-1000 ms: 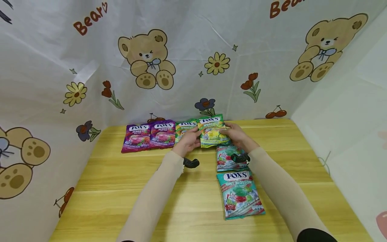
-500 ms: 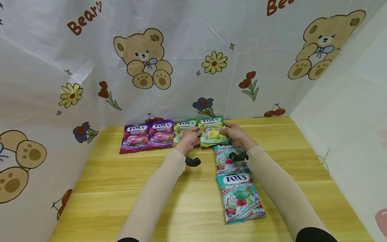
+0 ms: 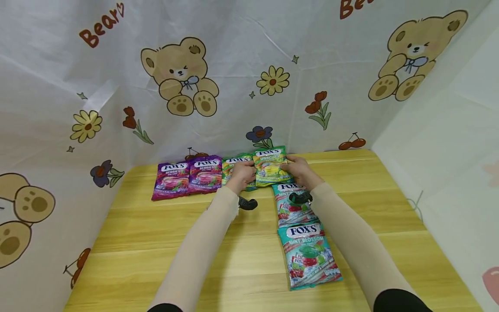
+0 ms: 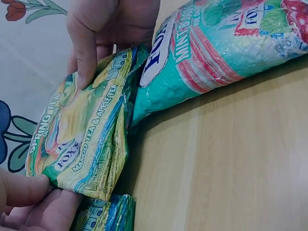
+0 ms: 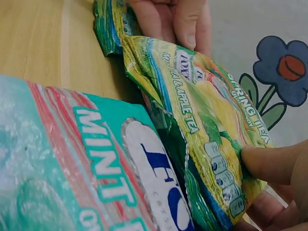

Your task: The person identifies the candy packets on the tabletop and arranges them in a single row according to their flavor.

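Note:
Both hands hold one yellow-green Spring Tea candy bag [image 3: 270, 167] at the back of the table, its upper edge against the backdrop. My left hand [image 3: 242, 175] pinches its left edge, thumb on the front and fingers underneath, as the left wrist view shows. At the opposite edge my right hand [image 3: 302, 172] grips it, thumb [image 5: 269, 161] pressed on the printed front and fingers behind. A second Spring Tea bag [image 3: 231, 163] lies just left, partly covered by my left hand. Below the held bag is a teal Mint Blossom bag [image 3: 283, 203], partly hidden by my right wrist.
Two purple Berries bags, the outer one [image 3: 170, 180] and the inner one [image 3: 205, 175], lie side by side at the back left. Another Mint Blossom bag [image 3: 309, 258] lies nearer the front of the wooden table [image 3: 156, 242]. A bear-print cloth [image 3: 230, 52] hangs behind.
The head view has shifted slightly. Both hands keep their hold on the Spring Tea bag, which sits a little higher against the backdrop than half a second ago.

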`<state>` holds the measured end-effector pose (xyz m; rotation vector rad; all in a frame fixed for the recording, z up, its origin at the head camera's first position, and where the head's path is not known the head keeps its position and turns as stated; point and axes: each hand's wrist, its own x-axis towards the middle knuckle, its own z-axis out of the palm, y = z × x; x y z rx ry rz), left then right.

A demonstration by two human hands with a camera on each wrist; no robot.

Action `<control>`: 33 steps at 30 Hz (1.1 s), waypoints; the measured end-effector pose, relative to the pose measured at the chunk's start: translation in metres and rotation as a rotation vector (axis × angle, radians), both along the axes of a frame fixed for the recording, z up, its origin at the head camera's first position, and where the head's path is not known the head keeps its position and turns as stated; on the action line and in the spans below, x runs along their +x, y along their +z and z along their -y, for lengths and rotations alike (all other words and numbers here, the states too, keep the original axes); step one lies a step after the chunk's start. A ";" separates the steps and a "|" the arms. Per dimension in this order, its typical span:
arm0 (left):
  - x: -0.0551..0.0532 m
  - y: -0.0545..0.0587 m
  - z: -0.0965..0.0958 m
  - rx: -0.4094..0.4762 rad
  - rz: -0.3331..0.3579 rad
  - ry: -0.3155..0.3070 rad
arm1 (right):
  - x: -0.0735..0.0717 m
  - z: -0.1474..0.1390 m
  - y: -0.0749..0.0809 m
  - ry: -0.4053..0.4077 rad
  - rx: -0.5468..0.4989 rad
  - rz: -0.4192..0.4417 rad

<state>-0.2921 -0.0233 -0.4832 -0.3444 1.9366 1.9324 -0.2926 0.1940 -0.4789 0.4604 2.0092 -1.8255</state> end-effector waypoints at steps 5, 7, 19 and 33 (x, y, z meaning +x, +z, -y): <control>0.004 0.004 0.001 -0.042 -0.031 0.040 | 0.003 0.002 -0.001 -0.016 0.070 -0.031; 0.007 0.006 0.001 -0.059 -0.043 0.078 | 0.003 0.003 -0.002 -0.028 0.097 -0.044; 0.010 0.005 0.000 -0.023 -0.062 0.161 | 0.000 0.003 -0.010 -0.010 0.295 -0.113; 0.042 -0.001 0.017 -0.177 -0.181 -0.028 | 0.029 -0.046 -0.009 0.135 0.383 -0.285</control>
